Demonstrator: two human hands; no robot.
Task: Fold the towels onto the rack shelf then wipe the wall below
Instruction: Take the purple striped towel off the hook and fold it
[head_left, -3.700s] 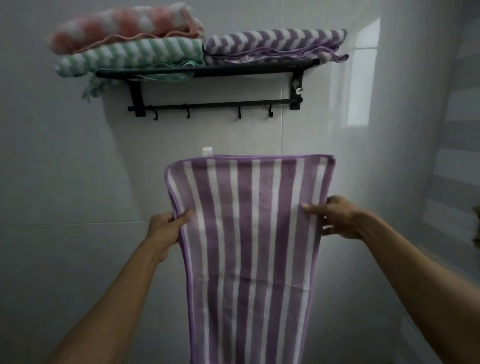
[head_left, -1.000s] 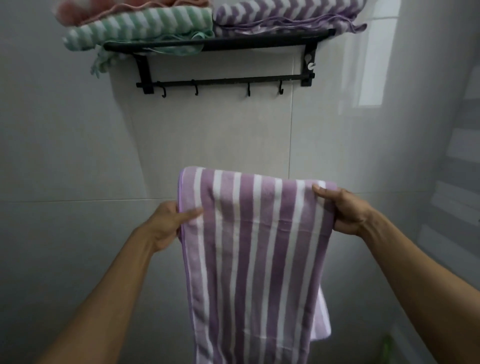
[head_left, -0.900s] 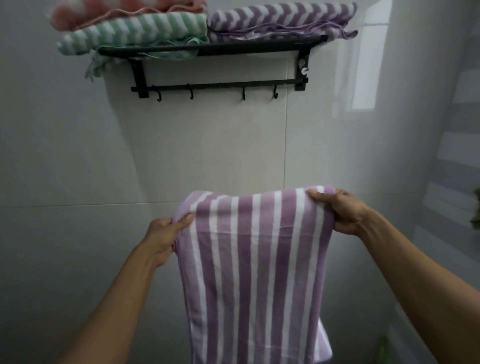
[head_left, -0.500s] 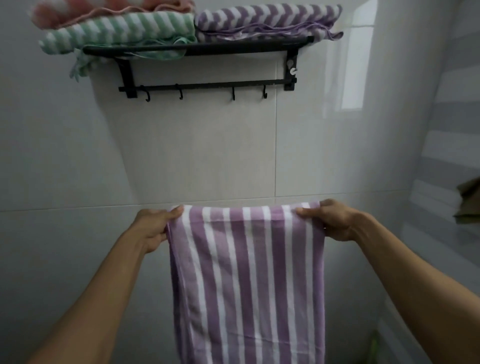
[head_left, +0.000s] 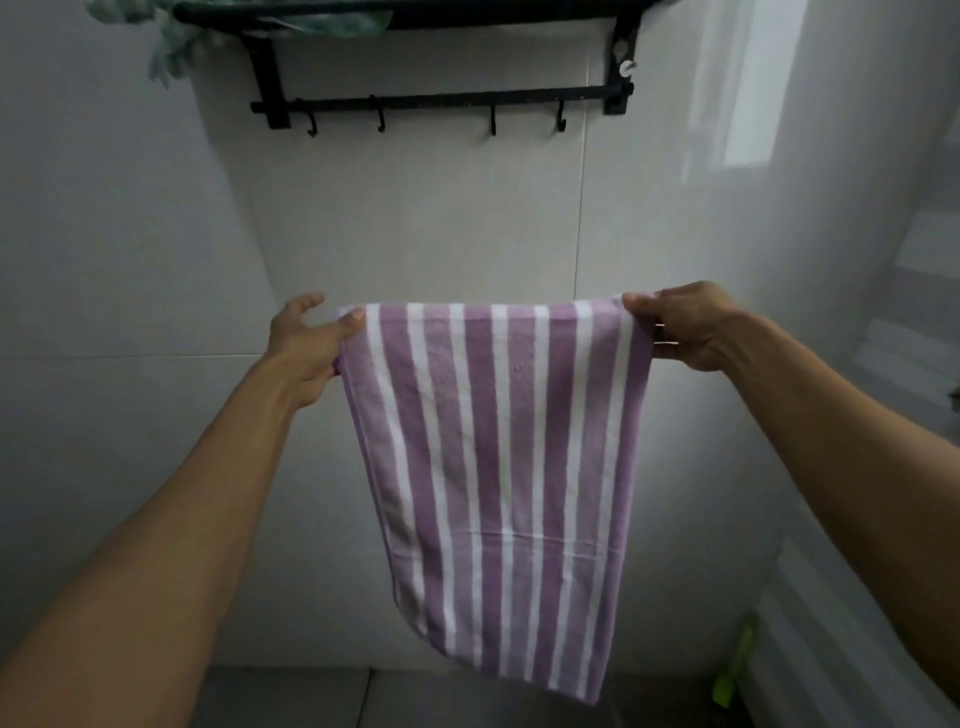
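Head view: left hand (head_left: 304, 347) and right hand (head_left: 684, 325) pinch towel's (head_left: 498, 467) top corners.

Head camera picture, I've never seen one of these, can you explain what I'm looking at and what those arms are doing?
This is one picture from a wide-angle camera worn on a person's head, looking forward and down, so the two bare arms are the wearer's own. There is no machine here. The left hand and the right hand each pinch a top corner of a purple and white striped cloth towel, which hangs doubled over in front of a pale tiled wall. Above is a black metal wall rack with four small hooks; a bit of green cloth hangs from its shelf. Low on the right is something bright green, too small to identify.
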